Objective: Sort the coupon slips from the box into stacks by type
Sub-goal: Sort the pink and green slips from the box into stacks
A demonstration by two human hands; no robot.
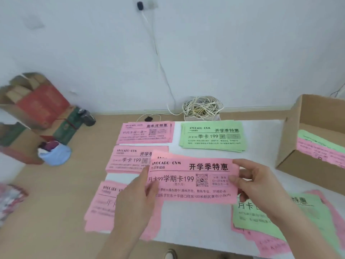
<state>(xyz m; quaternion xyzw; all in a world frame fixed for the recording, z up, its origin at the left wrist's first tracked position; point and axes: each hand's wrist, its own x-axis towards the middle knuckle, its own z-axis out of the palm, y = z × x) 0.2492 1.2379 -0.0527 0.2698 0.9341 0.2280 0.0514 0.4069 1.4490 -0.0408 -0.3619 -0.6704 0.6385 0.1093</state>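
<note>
I hold a pink coupon slip point(192, 179) above the table, with a second pink slip peeking out behind its top edge. My left hand point(136, 200) pinches its left end and my right hand point(255, 182) pinches its right end. Three pink stacks lie on the left: far point(145, 132), middle point(127, 159) and near point(100, 204). A green stack point(212, 136) sits at the far centre. A mixed green-and-pink pile point(306, 215) lies at the near right under my right forearm. The cardboard box point(291, 139) at the right holds more slips point(317, 146).
A coil of white cable point(202, 107) sits against the wall behind the stacks, its lead running up to a socket. At the left stand cardboard cartons point(37, 105) and a small blue cloth pouch point(55, 153). White paper point(261, 139) covers the table's middle.
</note>
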